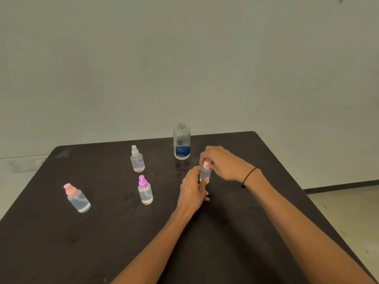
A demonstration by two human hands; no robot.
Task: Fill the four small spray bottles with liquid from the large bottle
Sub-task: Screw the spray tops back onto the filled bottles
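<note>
Two hands meet on one small spray bottle [205, 174] that stands on the dark table [235, 232], its long axis upright and its pale pink spray top [206, 164] pointing up. The right hand [222, 162] comes over from the right and curls its fingers round that pink top, pinching it. The left hand [192, 189] grips the clear body from the near left side, fingers wrapped low round it. A black band [249, 177] circles the right wrist.

Just beyond the grip, slightly to its left, the large bottle [181, 142] stands upright with its neck open and pointing up, a blue label facing the camera. Left of the grip stand three more small bottles, all upright, tops up: the white-topped bottle [137, 159] farther back, the magenta-topped bottle [145, 190] nearer, and the salmon-topped bottle [78, 198] well apart toward the table's left side. Each holds clear liquid.
</note>
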